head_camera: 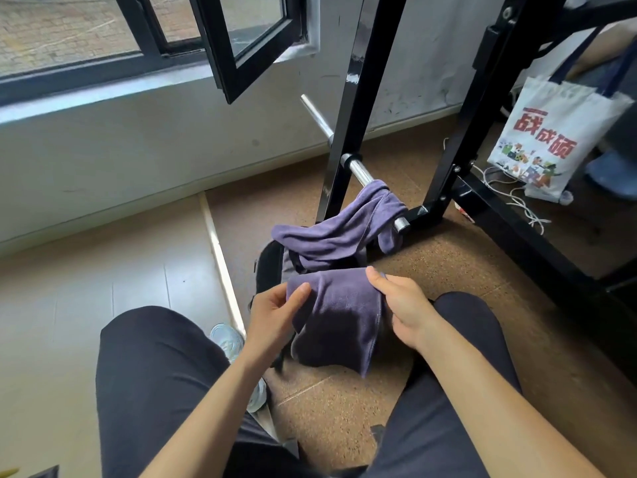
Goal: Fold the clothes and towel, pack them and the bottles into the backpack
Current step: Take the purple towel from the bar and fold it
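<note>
Both hands hold the same purple towel [339, 315]: the left hand [275, 313] pinches its near left edge between thumb and fingers, and the right hand [401, 307] clamps the right edge with the thumb on top, so each grip is closed on cloth, not empty. Between them the towel is doubled over and hangs in a loose fold above the cork floor [344, 401], its lower corner dangling free. Just beyond the hands lies the dark backpack [272, 267], mostly hidden under the cloth, so I cannot tell whether its mouth is open. A second purple garment [348, 227] is draped from the steel bar [358, 172] of the black rack [344, 108] down onto the backpack. By the left knee a clear bottle [227, 339] lies on the floor, and another bottle [258, 396] shows partly under the left forearm. The fold looks about half made. The likely trouble is that the unsupported lower corner slides out of line, because there is no flat surface under it, leaving a crooked bundle that packs badly. The draped garment could also catch on the bar end when pulled, or block the bag's opening, and a shifting knee might send the bottles rolling.
</note>
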{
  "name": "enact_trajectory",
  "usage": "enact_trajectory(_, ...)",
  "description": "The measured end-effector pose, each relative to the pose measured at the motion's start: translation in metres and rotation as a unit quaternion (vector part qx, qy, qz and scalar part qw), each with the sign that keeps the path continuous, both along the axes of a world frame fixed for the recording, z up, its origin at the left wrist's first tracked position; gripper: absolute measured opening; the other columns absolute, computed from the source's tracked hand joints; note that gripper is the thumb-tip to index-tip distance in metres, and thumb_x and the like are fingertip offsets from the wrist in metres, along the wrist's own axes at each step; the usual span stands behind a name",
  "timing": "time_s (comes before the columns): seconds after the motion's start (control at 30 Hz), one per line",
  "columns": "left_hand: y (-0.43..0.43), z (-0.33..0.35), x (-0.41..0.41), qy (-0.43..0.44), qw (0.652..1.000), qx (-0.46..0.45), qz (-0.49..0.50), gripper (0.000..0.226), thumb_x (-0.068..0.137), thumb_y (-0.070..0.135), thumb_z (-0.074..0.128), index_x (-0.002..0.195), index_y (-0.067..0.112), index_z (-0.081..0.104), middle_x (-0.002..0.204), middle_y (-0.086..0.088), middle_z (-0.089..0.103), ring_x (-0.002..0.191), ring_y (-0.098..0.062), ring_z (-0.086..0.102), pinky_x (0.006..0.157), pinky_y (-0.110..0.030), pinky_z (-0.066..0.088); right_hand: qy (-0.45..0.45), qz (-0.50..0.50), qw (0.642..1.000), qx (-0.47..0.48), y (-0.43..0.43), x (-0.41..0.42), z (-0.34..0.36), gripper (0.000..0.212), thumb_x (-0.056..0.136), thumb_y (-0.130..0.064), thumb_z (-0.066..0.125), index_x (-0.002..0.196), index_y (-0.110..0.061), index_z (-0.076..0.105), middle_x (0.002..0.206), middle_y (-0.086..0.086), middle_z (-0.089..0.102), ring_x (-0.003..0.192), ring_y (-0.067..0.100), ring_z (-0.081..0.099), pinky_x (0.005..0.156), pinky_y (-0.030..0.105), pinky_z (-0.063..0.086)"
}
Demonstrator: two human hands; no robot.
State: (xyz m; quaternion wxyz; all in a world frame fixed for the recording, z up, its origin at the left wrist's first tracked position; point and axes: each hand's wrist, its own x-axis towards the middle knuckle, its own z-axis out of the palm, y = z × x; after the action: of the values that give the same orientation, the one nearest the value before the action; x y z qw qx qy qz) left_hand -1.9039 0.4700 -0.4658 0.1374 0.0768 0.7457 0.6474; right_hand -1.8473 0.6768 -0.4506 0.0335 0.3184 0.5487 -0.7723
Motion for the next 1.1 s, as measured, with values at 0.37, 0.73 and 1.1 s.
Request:
enact_trajectory(0.37,-0.015,0.011,-0.009,0.080,0.997,0.012,0.017,0.013,0.092,0.043,0.072,0.097,0.035,0.082,0.114,0.017,0.075,0.123,-0.002,0.060,0.100,-0.026,0.046,0.135,0.170,0.921,0.323,-0.006,0.017,0.019,0.085,0.077,-0.008,0.084,0.148,-0.033,0.045,0.142,-0.014,0.054,0.132,-0.005,0.047,0.111,0.017,0.035)
enact_trajectory(0.73,-0.019,0.003,-0.006,-0.018,0.996,0.020,-0.081,0.064,0.066,0.033,0.092,0.121,0.022,0.061,0.115,0.000,0.073,0.109,-0.018,0.070,0.092,-0.034,0.058,0.072,0.146,0.931,0.327,0.007,0.007,0.015,0.029,0.085,-0.024,0.081,0.110,-0.011,0.073,0.113,0.009,0.069,0.106,0.017,0.065,0.099,0.034,0.049)
enact_trajectory(1.1,-0.007,-0.002,0.002,-0.208,0.968,0.105,-0.089,0.035,0.081,0.031,0.084,0.106,0.008,0.074,0.105,-0.011,0.077,0.096,-0.021,0.072,0.077,-0.027,0.057,0.125,0.058,0.990,0.015,-0.008,0.011,0.017,0.027,0.090,-0.003,0.067,0.115,0.007,0.063,0.108,0.016,0.073,0.098,0.022,0.069,0.086,0.030,0.058)
